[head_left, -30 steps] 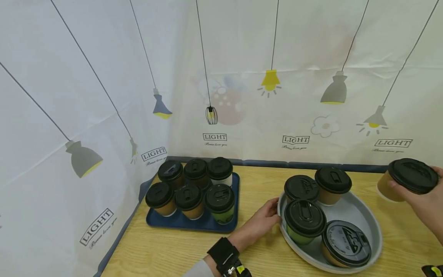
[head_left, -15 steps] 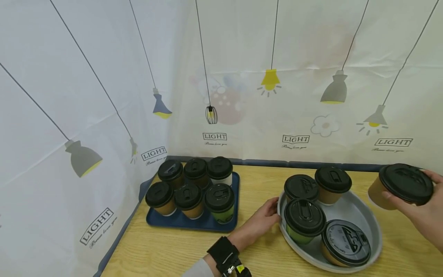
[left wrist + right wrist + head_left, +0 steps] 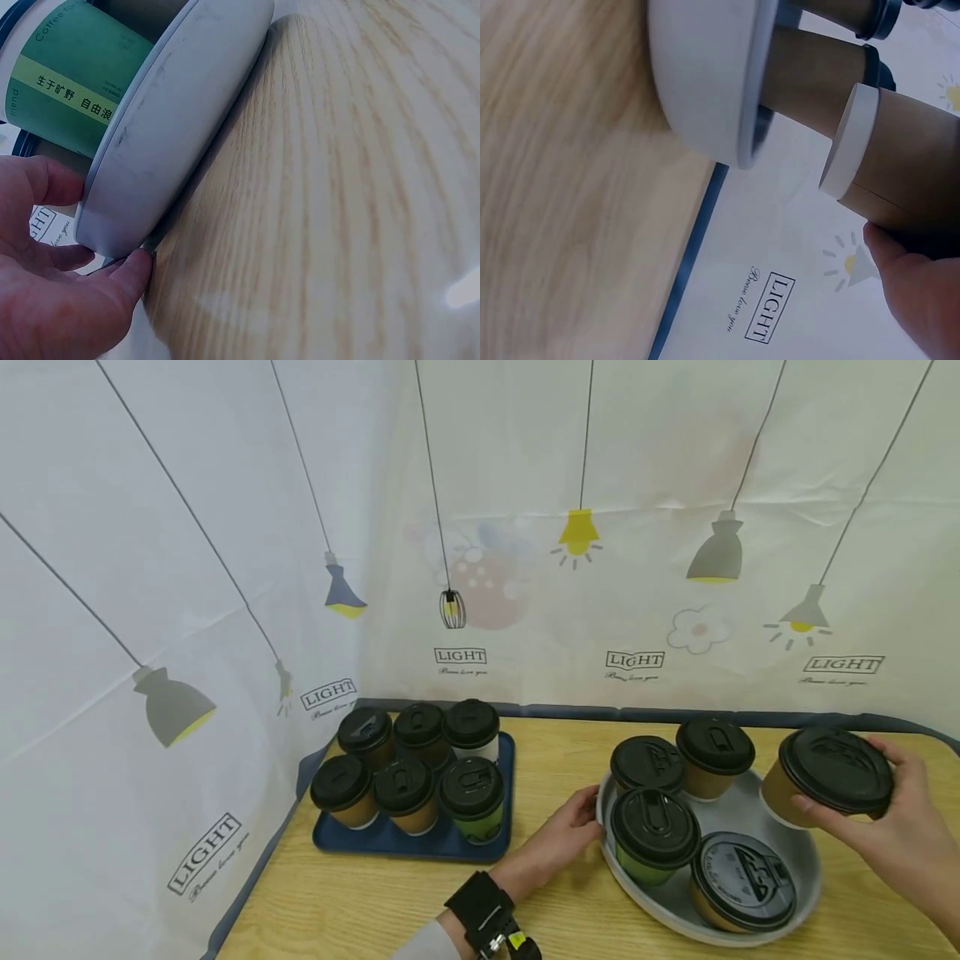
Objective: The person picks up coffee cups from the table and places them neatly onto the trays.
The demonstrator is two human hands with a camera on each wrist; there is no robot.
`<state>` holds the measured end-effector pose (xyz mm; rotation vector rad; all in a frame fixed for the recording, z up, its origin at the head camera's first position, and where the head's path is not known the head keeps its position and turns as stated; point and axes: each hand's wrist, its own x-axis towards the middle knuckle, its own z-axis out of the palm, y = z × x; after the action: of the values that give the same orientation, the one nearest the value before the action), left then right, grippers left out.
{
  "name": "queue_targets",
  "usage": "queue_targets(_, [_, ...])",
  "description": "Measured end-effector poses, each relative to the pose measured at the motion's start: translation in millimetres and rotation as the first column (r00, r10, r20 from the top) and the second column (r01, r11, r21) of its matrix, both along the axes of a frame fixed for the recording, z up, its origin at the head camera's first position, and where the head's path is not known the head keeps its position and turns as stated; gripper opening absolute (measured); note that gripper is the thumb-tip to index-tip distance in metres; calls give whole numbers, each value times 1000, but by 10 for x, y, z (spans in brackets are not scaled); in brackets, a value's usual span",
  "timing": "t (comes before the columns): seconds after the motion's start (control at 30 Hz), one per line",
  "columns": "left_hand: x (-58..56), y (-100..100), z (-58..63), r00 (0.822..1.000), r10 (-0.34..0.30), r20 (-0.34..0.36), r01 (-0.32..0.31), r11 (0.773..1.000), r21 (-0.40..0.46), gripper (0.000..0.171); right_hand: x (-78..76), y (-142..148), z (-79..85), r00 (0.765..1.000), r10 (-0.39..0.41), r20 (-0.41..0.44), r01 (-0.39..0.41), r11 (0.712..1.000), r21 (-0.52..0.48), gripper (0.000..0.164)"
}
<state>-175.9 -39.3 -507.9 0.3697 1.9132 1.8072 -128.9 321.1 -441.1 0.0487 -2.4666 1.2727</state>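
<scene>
My right hand [image 3: 903, 831] grips a brown paper coffee cup [image 3: 780, 797] with a black lid, held a little tilted over the right rim of the round grey tray [image 3: 738, 814]. From the right wrist view, the white base of the held cup [image 3: 853, 142] shows, raised above the tray's edge. At the tray's left side, my left hand [image 3: 558, 839] holds the rim, its thumb beside the wall and fingertips at the lower edge in the left wrist view. Inside the tray stand a green cup [image 3: 648, 864], a grey-lidded cup [image 3: 742, 881] and two brown black-lidded cups toward the back.
Left of the round tray, a dark blue rectangular tray [image 3: 480, 852] carries several black-lidded cups in two rows. Both stand on a wooden table [image 3: 555, 760]. Behind the table hangs a white cloth [image 3: 525, 635] printed with lamps.
My right hand has carried the brown cup leftward, from beside the round tray to over its right rim. The left hand stays on the tray, and the head view has shifted slightly.
</scene>
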Motion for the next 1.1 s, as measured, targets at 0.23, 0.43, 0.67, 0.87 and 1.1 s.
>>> queue_targets(0.23, [2, 6, 8, 1000, -6, 4, 6, 1000, 11, 60, 17, -16, -112, 996, 78, 47, -79, 997, 8, 104])
queue_targets(0.43, [8, 7, 10, 1000, 1, 6, -1, 1000, 2, 60, 23, -33, -235, 982, 134, 131, -139, 990, 30, 105])
queue_targets(0.67, [17, 2, 15, 1000, 9, 15, -9, 1000, 4, 59, 2, -10, -370, 968, 157, 194, -180, 977, 110, 112])
queue_targets(0.87, [20, -1, 10, 1000, 14, 17, -14, 1000, -2, 59, -20, 26, -505, 962, 271, 19, -271, 954, 125, 115])
queue_targets(1.1, [21, 8, 21, 1000, 20, 14, -20, 1000, -9, 60, -30, 47, -513, 960, 276, 40, -279, 948, 156, 116])
